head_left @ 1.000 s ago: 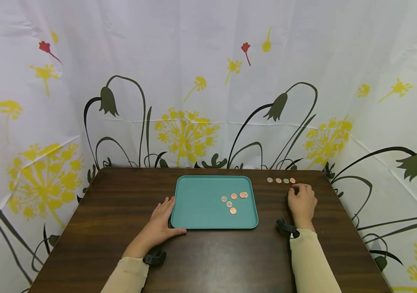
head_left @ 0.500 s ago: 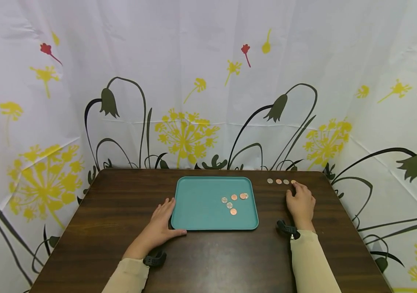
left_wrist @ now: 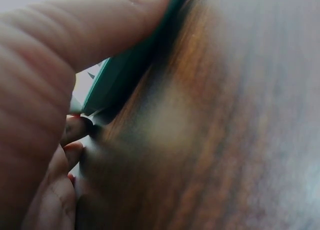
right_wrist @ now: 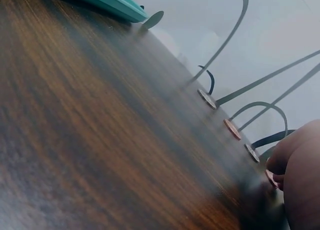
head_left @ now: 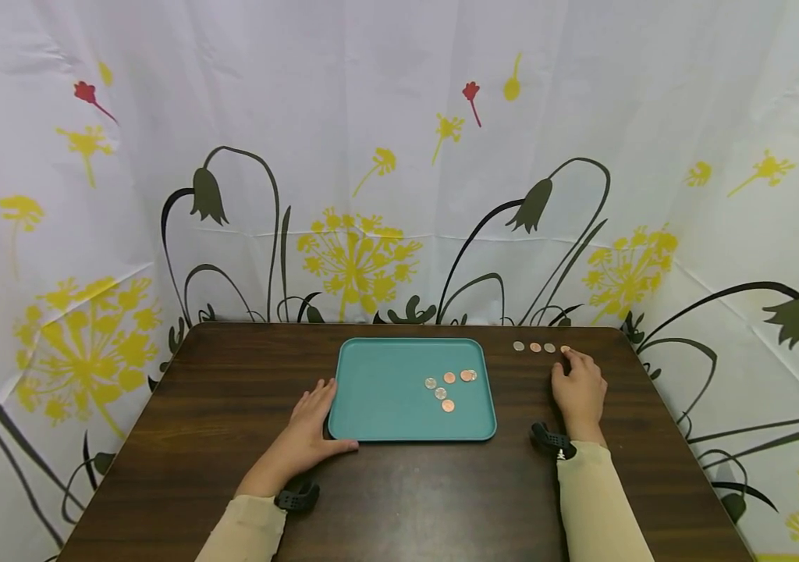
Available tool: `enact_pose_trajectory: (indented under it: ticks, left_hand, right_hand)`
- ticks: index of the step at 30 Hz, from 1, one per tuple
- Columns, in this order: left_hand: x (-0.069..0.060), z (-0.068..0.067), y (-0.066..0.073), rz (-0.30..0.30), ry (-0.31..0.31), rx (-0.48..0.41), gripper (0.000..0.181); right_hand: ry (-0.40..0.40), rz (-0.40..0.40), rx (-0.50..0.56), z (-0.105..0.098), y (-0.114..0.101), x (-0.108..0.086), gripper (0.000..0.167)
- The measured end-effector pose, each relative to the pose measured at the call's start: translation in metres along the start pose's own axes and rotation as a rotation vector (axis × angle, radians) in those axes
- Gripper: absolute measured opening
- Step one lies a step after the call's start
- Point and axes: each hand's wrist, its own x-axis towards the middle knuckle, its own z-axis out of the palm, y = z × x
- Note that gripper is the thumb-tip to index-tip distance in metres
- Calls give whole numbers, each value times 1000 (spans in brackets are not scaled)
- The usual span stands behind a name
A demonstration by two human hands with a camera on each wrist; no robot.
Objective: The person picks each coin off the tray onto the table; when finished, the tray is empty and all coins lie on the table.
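Four coins lie in a row on the table's far right: silver (head_left: 519, 346), copper (head_left: 535, 347), silver (head_left: 549, 348) and copper (head_left: 565, 350). My right hand (head_left: 579, 393) touches the rightmost copper coin with a fingertip, partly covering it. The right wrist view shows that coin (right_wrist: 271, 179) under the fingers, beside a silver coin (right_wrist: 252, 153). My left hand (head_left: 310, 431) rests with spread fingers and thumb against the near left corner of a teal tray (head_left: 378, 390). Inside the tray, on its right side, lie several copper and silver coins (head_left: 448, 406).
The brown wooden table (head_left: 399, 499) reaches back to a white curtain (head_left: 399, 94) printed with flowers. Two coins in the tray overlap near its right rim. Each wrist wears a black band.
My right index finger has stretched forward onto the rightmost copper coin, and that coin now sits slightly farther right, away from the others. My left hand stays against the tray.
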Motion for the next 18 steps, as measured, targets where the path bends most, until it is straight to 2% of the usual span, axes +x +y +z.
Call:
enact_pose_trajectory:
  ticks: [2,7,9,14,18]
  left_hand:
    - [0,0,0,-2,1,1,128]
    - [0,-2,0,2,-3,-10,128]
    - [0,-1,0,5,0,-14,128]
    - [-1,-2,-1,3,6,-15,129]
    - [-1,0,-1,-7,-4,-23,130]
  right_hand:
    - [35,2,62,0,3,0,44]
    - [202,14,300,-3,7,-2,30]
    - [245,13,363,-6,8,-3,26]
    - [257,17,475,-11,3,-8,23]
    - [185,27,620,-11,-14,-11,21]
